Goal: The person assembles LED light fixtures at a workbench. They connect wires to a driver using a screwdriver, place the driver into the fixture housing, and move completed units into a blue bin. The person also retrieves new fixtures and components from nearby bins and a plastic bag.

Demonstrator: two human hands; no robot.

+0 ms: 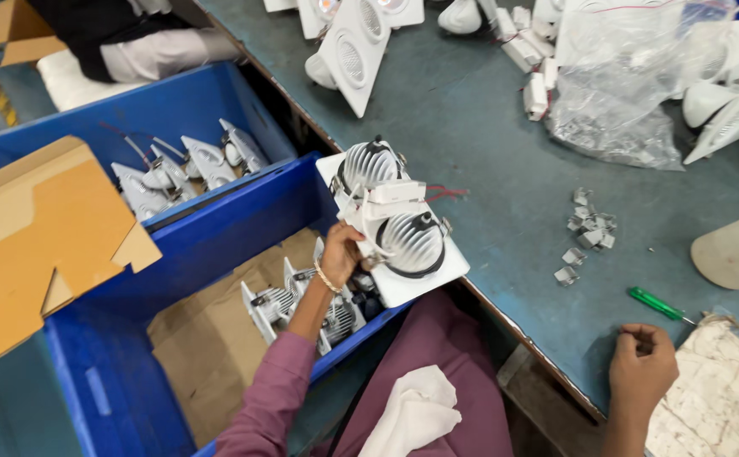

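- left hand (341,251): fingers wrapped tight on the near-left edge of the twin downlight fitting (395,224). Firm grip, no visible gap.
- twin downlight fitting: white rectangular plate, two ribbed round heat sinks, small white driver box between them, thin red wires trailing out at 3 o'clock. Sits at roughly 1 o'clock from the left hand, back side up, tilted, held over the seam where the near blue crate (209,245) meets the table (488,152).
- right hand (643,364): fingers curled loosely into the palm, resting at the table's near edge. Can't tell if anything is in it; nothing visible between the fingers.
- green screwdriver (655,303): on the table, at 12 o'clock from the right hand, close by, not touching.
- metal clips (588,233): small loose pile further out at 11 o'clock from the right hand, well apart from both hands.
- near blue crate: brown cardboard liner, a few finished fittings (302,306) stacked on edge directly below the left wrist, at 6–7 o'clock from the held unit.
- far blue crate (132,110): more fittings with wires, at 10 o'clock from the left hand.
- clear plastic bag (623,85): crumpled on the table at 1 o'clock from the held fitting, well apart.
- cardboard flap (39,237): at 9 o'clock, overhanging the near crate's left side.
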